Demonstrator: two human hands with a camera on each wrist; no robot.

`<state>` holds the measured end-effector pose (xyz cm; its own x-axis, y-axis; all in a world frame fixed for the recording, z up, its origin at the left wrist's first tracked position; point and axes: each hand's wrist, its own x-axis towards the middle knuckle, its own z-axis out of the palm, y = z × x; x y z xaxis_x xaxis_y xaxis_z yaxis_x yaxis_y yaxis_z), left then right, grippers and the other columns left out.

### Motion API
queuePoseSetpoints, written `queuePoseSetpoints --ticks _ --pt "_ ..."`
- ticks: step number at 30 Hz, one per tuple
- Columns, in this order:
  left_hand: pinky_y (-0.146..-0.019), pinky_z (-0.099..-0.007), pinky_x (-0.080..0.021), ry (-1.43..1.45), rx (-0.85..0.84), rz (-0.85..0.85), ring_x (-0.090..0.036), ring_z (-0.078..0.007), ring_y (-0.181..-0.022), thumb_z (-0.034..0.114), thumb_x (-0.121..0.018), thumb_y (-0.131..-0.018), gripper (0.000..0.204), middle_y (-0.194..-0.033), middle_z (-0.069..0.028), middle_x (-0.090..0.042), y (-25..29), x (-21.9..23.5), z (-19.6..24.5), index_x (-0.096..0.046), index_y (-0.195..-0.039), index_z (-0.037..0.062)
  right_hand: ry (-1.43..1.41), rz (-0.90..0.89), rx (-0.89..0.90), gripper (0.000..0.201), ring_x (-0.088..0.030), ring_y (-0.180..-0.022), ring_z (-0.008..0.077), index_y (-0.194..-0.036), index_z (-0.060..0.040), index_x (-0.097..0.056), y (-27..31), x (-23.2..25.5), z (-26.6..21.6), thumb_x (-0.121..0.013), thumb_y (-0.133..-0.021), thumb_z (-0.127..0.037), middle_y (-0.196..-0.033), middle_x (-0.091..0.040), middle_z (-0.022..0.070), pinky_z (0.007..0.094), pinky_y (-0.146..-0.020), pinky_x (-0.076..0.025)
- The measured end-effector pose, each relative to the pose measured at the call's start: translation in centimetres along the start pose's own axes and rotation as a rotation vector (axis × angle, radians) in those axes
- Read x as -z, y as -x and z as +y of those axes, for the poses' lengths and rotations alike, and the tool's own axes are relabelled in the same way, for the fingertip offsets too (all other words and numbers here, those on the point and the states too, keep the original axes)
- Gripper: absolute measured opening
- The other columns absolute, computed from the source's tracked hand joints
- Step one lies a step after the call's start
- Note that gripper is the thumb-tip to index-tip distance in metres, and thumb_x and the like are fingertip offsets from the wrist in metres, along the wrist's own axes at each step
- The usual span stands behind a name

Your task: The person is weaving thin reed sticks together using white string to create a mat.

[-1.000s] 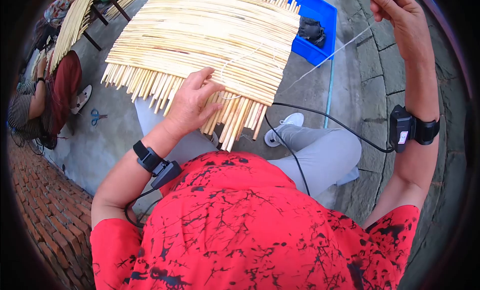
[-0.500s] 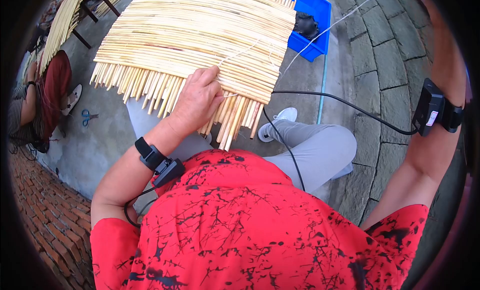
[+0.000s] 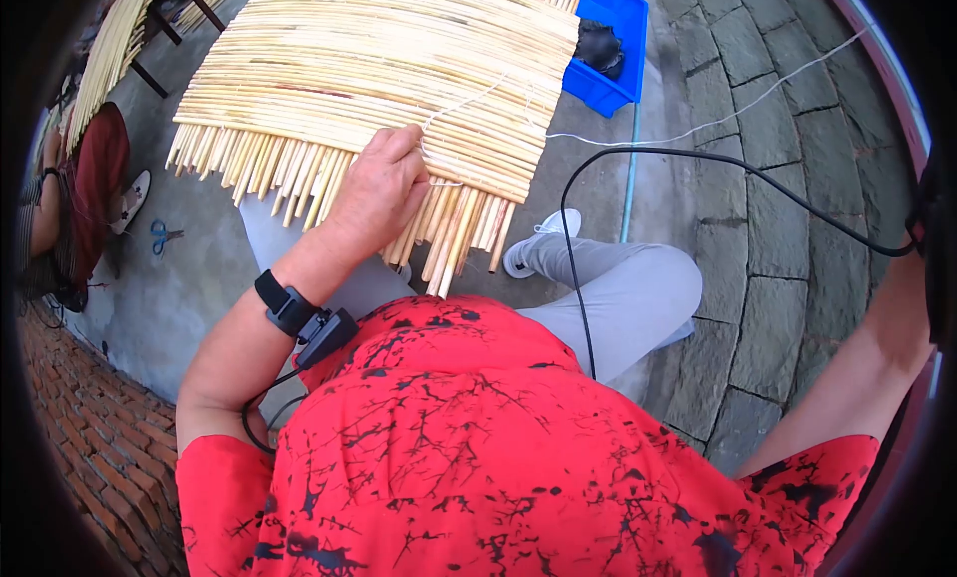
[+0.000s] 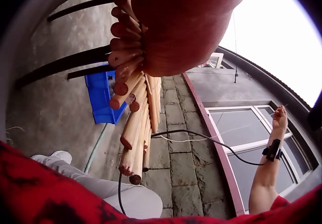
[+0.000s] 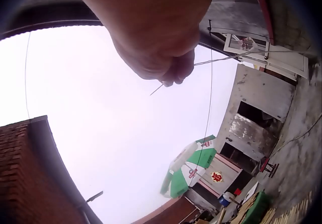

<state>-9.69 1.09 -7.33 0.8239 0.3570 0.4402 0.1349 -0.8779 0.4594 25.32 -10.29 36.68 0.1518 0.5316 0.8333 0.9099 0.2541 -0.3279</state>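
Note:
A mat of pale reed sticks (image 3: 329, 69) spreads before the person, with crosswise stick ends (image 3: 459, 233) jutting out at its near edge. The left hand (image 3: 371, 190) rests at that edge, fingers bent together where a loop of white string (image 3: 464, 107) runs into them. In the left wrist view the palm hides the fingertips. Raised high at the right is the right hand (image 4: 280, 117), beyond the head view. It pinches a thin needle (image 5: 156, 90), whose tip pokes out below the fingers. White string (image 5: 221, 59) trails from it back toward the mat's right edge.
A blue crate (image 3: 610, 79) with a black bundle (image 3: 598, 49) stands behind the mat's right corner. A black cable (image 3: 698, 156) arcs to the right wrist. Blue scissors (image 3: 162, 236) lie on the floor near another seated person (image 3: 95, 178). A windowed wall (image 4: 241, 138) rises at the right.
The right hand has swung up and outward to the right, out of the head view, drawing the string longer. Left fingers have closed in on the string loop at the mat's edge.

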Motion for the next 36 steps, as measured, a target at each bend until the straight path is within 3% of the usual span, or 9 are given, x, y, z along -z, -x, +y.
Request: queuePoseSetpoints --ticks 3,4,5,6,8,10,26,31,36 --pt "-0.081 -0.0366 -0.043 -0.001 0.011 0.016 -0.049 -0.0332 -0.094 0.002 -0.063 -0.068 0.013 -0.107 -0.0171 -0.051 0.1 0.0 -0.1 -0.051 -0.074 0.0011 -0.124 -0.22 -0.231 0.006 -0.048 -0.058 0.0019 -0.079 -0.0097 -0.06 10.1 -10.2 -2.7 -0.06 -0.083 -0.015 -0.068 -0.055 -0.0045 0.0139 -0.052 -0.036" --pt "-0.081 -0.0365 -0.043 0.001 0.009 0.036 -0.05 -0.0332 -0.094 0.001 -0.063 -0.068 0.014 -0.108 -0.0172 -0.051 0.1 -0.1 -0.3 -0.051 -0.074 0.0011 -0.027 -0.526 -0.229 0.015 -0.047 -0.064 0.0027 -0.095 -0.005 -0.062 11.6 -7.6 4.0 -0.056 -0.087 -0.016 -0.081 -0.057 -0.0025 0.0178 -0.056 -0.036" --pt "-0.081 -0.0363 -0.043 0.0 0.006 0.06 -0.05 -0.0332 -0.095 0.001 -0.062 -0.068 0.014 -0.109 -0.0172 -0.051 0.3 -0.2 -0.3 -0.051 -0.075 0.0011 -0.185 -0.523 -0.398 0.011 -0.048 -0.063 0.0035 -0.089 -0.0044 -0.062 18.2 -13.4 -1.7 -0.056 -0.087 -0.014 -0.078 -0.055 -0.0033 0.0178 -0.054 -0.036" --pt "-0.081 -0.0363 -0.043 -0.001 0.012 0.063 -0.05 -0.0332 -0.095 0.001 -0.062 -0.068 0.014 -0.109 -0.0172 -0.051 0.3 -0.2 -0.5 -0.051 -0.075 0.0011 -0.257 -0.671 -0.575 0.006 -0.051 -0.062 0.0084 -0.081 -0.0041 -0.063 22.1 -16.2 -4.2 -0.062 -0.077 -0.008 -0.074 -0.056 -0.0002 0.0234 -0.055 -0.041" --pt "-0.082 -0.0365 -0.043 -0.009 0.014 0.11 -0.05 -0.0333 -0.096 0.001 -0.063 -0.067 0.016 -0.112 -0.0176 -0.05 0.7 0.0 -0.9 -0.051 -0.078 0.0016 -0.156 -0.771 -0.408 0.01 -0.055 -0.062 0.0164 -0.08 -0.003 -0.061 30.4 -20.1 -3.9 -0.065 -0.071 -0.005 -0.069 -0.055 0.0063 0.029 -0.057 -0.043" --pt "-0.082 -0.0367 -0.043 -0.001 0.03 0.102 -0.05 -0.0334 -0.098 0.002 -0.064 -0.067 0.018 -0.114 -0.0179 -0.05 1.1 0.6 -1.3 -0.052 -0.08 0.0021 -0.177 -0.779 -0.401 0.007 -0.056 -0.065 0.0247 -0.078 -0.0038 -0.06 35.1 -22.5 -4.2 -0.063 -0.072 -0.005 -0.07 -0.055 0.0101 0.0333 -0.059 -0.045" --pt "-0.083 -0.0377 -0.043 -0.02 0.085 0.017 -0.051 -0.0327 -0.097 0.008 -0.068 -0.066 0.025 -0.106 -0.0159 -0.054 -0.2 1.1 -1.5 -0.055 -0.086 0.004 0.019 -0.643 -0.273 0.004 -0.058 -0.065 0.0305 -0.075 -0.0063 -0.055 38.2 -27.8 -4.3 -0.058 -0.073 -0.008 -0.069 -0.055 0.0113 0.04 -0.058 -0.047" --pt "-0.082 -0.0376 -0.043 0.0 0.064 0.032 -0.051 -0.0322 -0.097 0.007 -0.068 -0.066 0.024 -0.105 -0.0151 -0.054 -0.2 1.0 -1.5 -0.055 -0.085 0.004 0.091 -0.671 -0.49 0.014 -0.058 -0.062 0.0354 -0.081 -0.0031 -0.048 37.8 -28.1 -5.0 -0.055 -0.069 -0.006 -0.066 -0.058 0.0177 0.0439 -0.058 -0.046" --pt "-0.081 -0.0368 -0.043 -0.003 0.033 0.004 -0.052 -0.0308 -0.095 0.008 -0.068 -0.066 0.023 -0.103 -0.0139 -0.054 -0.8 1.5 -2.3 -0.055 -0.085 0.0043 0.127 -0.633 -0.493 0.013 -0.058 -0.058 0.036 -0.08 -0.0035 -0.049 37.5 -29.2 -5.3 -0.056 -0.069 -0.007 -0.061 -0.057 0.0171 0.0442 -0.057 -0.046"
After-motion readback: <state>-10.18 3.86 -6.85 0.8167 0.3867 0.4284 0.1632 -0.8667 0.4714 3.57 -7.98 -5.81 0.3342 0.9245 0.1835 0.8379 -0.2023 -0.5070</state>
